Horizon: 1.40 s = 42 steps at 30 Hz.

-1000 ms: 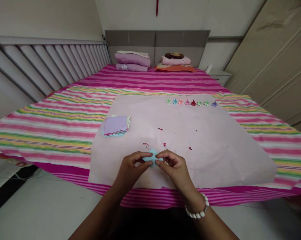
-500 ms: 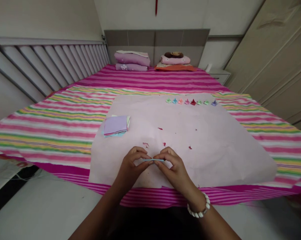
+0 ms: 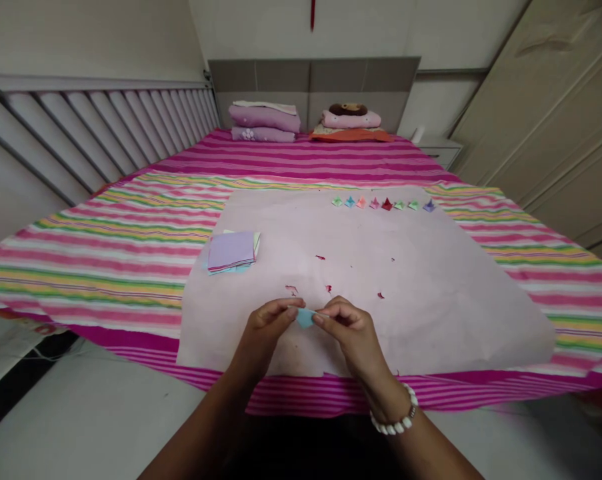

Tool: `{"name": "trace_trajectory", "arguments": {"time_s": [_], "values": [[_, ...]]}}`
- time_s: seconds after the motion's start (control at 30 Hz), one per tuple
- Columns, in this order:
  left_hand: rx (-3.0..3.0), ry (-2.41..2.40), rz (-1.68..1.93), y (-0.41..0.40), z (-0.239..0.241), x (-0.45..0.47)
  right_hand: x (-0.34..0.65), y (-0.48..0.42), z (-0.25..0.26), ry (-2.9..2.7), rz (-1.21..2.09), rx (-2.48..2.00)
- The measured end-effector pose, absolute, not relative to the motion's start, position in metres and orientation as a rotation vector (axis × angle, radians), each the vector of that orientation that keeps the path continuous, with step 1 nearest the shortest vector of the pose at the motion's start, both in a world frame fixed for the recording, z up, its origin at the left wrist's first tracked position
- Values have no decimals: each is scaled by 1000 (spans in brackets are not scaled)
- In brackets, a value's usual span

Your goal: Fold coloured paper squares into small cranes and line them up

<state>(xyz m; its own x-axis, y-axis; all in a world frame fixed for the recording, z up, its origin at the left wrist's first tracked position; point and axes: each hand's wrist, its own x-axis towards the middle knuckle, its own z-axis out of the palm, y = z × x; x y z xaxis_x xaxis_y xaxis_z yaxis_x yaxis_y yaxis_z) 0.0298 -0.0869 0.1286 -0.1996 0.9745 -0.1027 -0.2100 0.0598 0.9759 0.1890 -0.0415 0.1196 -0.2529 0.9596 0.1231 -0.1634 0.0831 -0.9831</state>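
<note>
My left hand (image 3: 268,328) and my right hand (image 3: 348,328) meet over the near part of a pale pink sheet (image 3: 431,293) spread on the bed. Both pinch a small folded light-blue paper (image 3: 305,317) between thumb and fingertips; only a small part of it shows between them. A white bead bracelet (image 3: 398,419) sits on my right wrist. A stack of square coloured papers (image 3: 232,252), purple on top, lies to the left. A row of several small folded paper pieces (image 3: 383,204) lines the sheet's far edge.
The bed carries a pink, green and yellow striped cover (image 3: 105,240). Folded bedding (image 3: 265,121) and pillows (image 3: 351,125) lie at the headboard. A slatted rail (image 3: 105,127) runs on the left, a wardrobe (image 3: 555,113) on the right. Tiny red paper scraps (image 3: 291,289) dot the sheet.
The blue paper was held wide and flat between my hands; now my fingertips have come together and the paper is squeezed into a smaller folded shape.
</note>
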Motion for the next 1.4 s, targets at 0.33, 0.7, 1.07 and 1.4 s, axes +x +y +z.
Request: {"name": "trace_trajectory", "arguments": {"time_s": [0.33, 0.7, 1.07, 1.4], "values": [[669, 1087, 1398, -86, 120, 37, 185, -49, 122, -1263, 1526, -807], [828, 1066, 1258, -90, 122, 26, 185, -48, 126, -1162, 1796, -739], [571, 902, 1298, -85, 119, 29, 185, -48, 126, -1060, 1906, -761], [558, 988, 1276, -86, 112, 29, 186, -47, 124, -1168, 1820, -794]]}}
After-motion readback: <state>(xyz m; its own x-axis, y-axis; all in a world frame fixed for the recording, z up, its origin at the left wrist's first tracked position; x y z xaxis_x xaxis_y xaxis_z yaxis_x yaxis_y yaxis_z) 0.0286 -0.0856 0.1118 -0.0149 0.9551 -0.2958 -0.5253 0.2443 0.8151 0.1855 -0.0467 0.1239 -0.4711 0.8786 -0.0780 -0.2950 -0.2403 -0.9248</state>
